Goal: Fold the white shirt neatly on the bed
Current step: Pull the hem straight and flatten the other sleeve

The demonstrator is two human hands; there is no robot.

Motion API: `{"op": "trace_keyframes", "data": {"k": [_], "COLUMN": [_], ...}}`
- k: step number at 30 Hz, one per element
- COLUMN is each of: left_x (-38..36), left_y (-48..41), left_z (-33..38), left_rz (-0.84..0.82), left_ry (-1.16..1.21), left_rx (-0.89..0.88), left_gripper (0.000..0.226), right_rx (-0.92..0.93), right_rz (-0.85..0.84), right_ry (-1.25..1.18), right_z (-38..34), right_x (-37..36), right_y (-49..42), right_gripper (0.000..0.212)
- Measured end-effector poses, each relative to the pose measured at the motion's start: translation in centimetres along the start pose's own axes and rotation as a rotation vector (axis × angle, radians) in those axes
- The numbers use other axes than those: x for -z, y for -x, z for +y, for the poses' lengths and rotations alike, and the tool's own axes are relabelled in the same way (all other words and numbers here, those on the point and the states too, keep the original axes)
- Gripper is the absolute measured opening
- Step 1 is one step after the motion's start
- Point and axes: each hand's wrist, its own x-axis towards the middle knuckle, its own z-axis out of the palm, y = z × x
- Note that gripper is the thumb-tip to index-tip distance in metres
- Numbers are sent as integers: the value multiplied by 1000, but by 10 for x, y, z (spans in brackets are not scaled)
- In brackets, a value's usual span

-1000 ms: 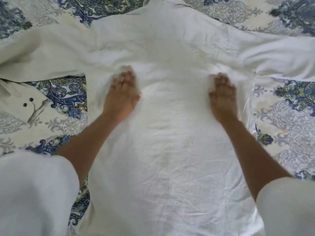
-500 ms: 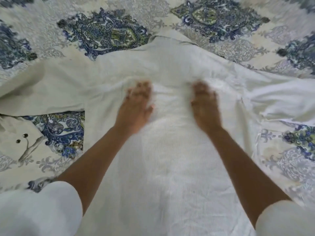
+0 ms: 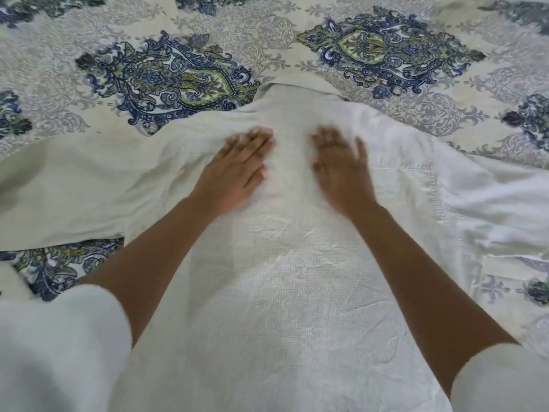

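Soft, even light lies over your scene. Your white shirt [image 3: 282, 292] reads brightest out past your right hand [image 3: 341, 173] and duller, greyer out past your left hand [image 3: 236, 173]. Both hands smear with motion blur, worst at the fingers [image 3: 257, 137]. Your sleeves [image 3: 59, 352], nearer you than the hands, are soft and unfocused, and the bedspread [image 3: 178, 78] beyond the hands bows toward the corners

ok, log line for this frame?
left hand: flat on white woven shirt | right hand: flat on shirt | sleeves: spread, unfolded
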Motion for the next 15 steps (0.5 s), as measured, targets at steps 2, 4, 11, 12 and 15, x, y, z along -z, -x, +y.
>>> {"op": "trace_keyframes", "data": {"k": [2, 4, 11, 12, 15], "left_x": [-4, -6, 8, 4, -3], "left_y": [-5, 1, 15, 26, 74], "left_z": [-12, -38, 19, 42, 42], "left_rz": [-49, -64, -26, -42, -98], "left_ry": [7, -24, -30, -3, 34], "left_rx": [15, 97, 284, 190, 211], "left_gripper": [60, 59, 59, 61, 63], "right_rx": [91, 7, -128, -2, 155], "right_rz": [-65, -38, 90, 88, -43], "right_ry": [63, 107, 2, 35, 129], "right_z": [1, 34, -8, -36, -53], "right_x": [-9, -6, 5, -4, -24], "right_y": [1, -3, 20, 34, 83], "right_gripper": [53, 59, 58, 57, 52]}}
